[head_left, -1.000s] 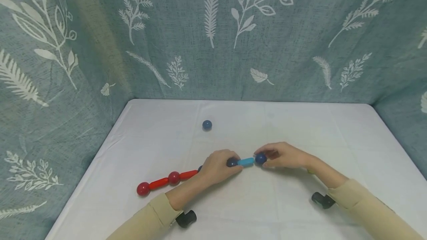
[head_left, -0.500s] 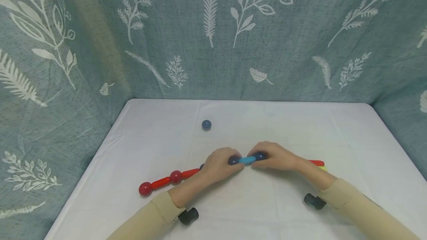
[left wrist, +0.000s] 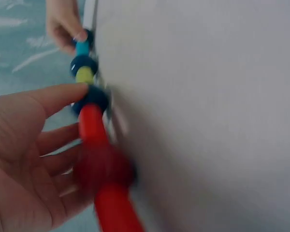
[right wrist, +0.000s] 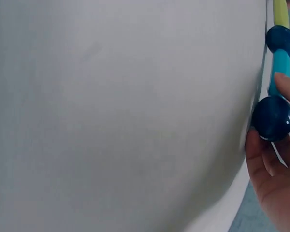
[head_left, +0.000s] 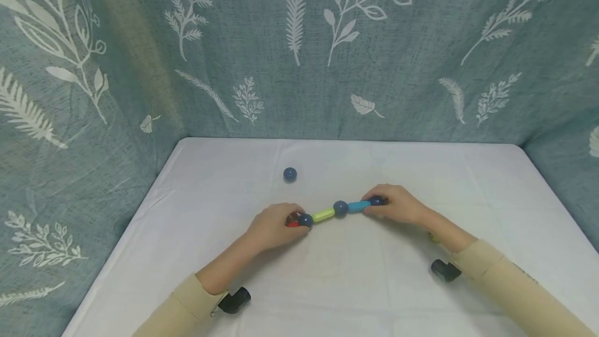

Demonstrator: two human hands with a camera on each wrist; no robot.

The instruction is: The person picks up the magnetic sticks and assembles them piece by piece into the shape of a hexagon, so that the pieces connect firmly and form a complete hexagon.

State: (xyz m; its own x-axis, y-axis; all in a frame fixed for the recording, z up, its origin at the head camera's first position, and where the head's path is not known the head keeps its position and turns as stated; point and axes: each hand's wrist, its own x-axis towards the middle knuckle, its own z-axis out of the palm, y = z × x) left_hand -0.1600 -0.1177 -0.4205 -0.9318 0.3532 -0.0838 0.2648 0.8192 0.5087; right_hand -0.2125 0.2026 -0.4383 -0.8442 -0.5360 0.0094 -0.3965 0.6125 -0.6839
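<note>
A chain of balls and short rods stretches between my hands, probably a magnetic building set. In the head view my left hand pinches a dark blue ball near the chain's middle. From there a yellow-green rod, another dark blue ball and a light blue rod follow in line. The right-end blue ball is held in the fingers of my right hand. Left of my left thumb, the left wrist view has a red rod, a blurred red ball and a further red rod.
A loose dark blue ball lies farther back on the white-covered table. Part of a yellow-green piece shows beneath my right forearm. Patterned teal cloth hangs behind the table.
The right-end blue ball has met the light blue rod. My left hand has slid left to another blue ball, uncovering the yellow-green rod. The chain's right part has shifted up and right.
</note>
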